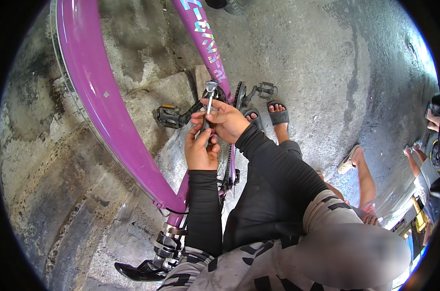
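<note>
The left hand (pixel 201 153) and right hand (pixel 229 122) each maintain a closed finger grip on one chrome-headed tool (pixel 210 103). Iridescent lettering (pixel 204 35) marks the purple bicycle frame tube (pixel 197 39).

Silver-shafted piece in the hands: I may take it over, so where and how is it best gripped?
Probably by its flared head, pinched across its width, coming from the picture's top: the head stands bare beyond the slim shaft, while the left hand and right hand crowd the lower part.
</note>
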`<state>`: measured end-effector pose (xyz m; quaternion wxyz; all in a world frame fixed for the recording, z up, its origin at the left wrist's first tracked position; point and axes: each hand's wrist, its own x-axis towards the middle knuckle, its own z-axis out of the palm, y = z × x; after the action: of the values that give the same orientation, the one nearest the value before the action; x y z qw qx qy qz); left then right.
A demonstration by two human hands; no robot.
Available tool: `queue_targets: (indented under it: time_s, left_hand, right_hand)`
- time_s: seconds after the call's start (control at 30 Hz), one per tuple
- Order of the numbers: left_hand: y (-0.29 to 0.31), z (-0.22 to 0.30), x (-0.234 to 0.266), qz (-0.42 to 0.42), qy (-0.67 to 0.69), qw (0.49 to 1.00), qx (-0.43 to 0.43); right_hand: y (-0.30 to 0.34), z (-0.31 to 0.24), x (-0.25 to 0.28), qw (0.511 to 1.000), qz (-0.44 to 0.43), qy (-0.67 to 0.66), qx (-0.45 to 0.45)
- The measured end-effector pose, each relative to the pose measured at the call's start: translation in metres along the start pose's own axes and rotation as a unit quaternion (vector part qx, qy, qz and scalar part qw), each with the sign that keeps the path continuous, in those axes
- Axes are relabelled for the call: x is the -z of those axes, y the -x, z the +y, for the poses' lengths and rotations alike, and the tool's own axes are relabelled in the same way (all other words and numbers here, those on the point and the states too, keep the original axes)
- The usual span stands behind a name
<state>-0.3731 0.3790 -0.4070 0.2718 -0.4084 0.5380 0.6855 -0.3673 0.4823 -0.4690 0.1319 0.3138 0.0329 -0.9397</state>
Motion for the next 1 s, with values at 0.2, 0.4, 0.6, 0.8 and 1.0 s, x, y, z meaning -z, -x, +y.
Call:
queue_targets:
  time_s: [0.2, 0.4, 0.6, 0.8, 1.0]
  left_hand:
    - [-0.001, 0.001, -0.001, -0.002, -0.001, 1.000, 0.010]
    - [-0.002, -0.001, 0.002, -0.003, 0.010, 1.000, 0.001]
    - [-0.002, -0.001, 0.003, -0.011, 0.000, 1.000, -0.009]
    - [0.001, -0.001, 0.000, -0.001, -0.016, 1.000, 0.006]
    - [0.004, 0.003, -0.004, 0.008, 0.002, 1.000, -0.007]
  right_hand:
    - [0.002, 0.012, -0.013, 0.944, 0.124, 0.296, 0.070]
    - [0.006, 0.014, -0.006, 0.998, 0.057, 0.027, 0.016]
    - [0.005, 0.014, -0.006, 0.998, 0.056, 0.032, -0.008]
    - [0.002, 0.018, 0.002, 0.986, 0.075, 0.149, -0.016]
    - [0.002, 0.010, 0.011, 0.998, 0.000, 0.054, -0.043]
